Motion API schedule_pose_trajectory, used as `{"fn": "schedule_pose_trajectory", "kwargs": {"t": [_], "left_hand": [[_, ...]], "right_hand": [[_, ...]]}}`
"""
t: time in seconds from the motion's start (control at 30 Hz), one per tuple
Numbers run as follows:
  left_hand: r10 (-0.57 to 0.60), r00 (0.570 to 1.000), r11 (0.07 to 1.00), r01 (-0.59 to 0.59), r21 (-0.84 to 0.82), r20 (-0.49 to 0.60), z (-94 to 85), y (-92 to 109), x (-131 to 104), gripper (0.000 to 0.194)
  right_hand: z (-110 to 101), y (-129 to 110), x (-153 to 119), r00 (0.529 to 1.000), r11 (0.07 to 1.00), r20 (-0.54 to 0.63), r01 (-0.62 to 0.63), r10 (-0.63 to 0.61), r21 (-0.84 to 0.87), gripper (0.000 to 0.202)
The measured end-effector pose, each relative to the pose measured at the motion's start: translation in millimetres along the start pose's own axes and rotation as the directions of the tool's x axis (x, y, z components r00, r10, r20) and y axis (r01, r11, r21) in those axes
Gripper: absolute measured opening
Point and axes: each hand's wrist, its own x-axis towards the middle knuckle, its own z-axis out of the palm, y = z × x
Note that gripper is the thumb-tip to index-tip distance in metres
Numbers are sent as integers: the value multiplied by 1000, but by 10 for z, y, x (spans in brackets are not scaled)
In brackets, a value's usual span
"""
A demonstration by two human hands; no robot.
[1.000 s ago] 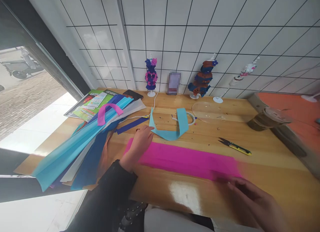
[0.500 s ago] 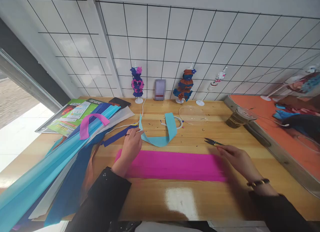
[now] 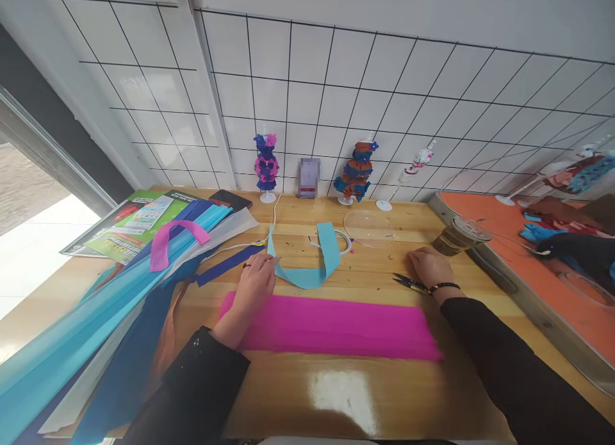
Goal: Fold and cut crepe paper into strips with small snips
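Note:
My left hand (image 3: 257,278) has its fingers bent together at the left end of a light blue strip (image 3: 307,277), which curls across the table. Below it and to the right, a flat magenta sheet (image 3: 341,326) lies partly under my left forearm. My right hand (image 3: 430,266) rests on the wood with its fingers curled; whatever is under them is hidden. Dark thread snips (image 3: 408,282) lie on the table beside that hand's wrist, not gripped.
Long blue and white strips (image 3: 115,310) cover the left side, with a pink strip (image 3: 161,246) on top. A drink cup (image 3: 454,237) stands close to my right hand. Small decorated stands (image 3: 266,166), a clear disc (image 3: 369,229) and an orange surface (image 3: 509,266) lie beyond.
My right hand has let go of the snips and moved forward past them towards the cup. My left hand stays at the light blue strip.

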Motion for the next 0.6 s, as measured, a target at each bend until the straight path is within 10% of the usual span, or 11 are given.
{"fn": "schedule_pose_trajectory", "kwargs": {"t": [0.6], "left_hand": [[-1, 1000, 1000, 2, -25, 26, 27, -6, -37, 30]], "right_hand": [[-69, 1, -382, 999, 974, 36, -29, 39, -225, 26]]}}
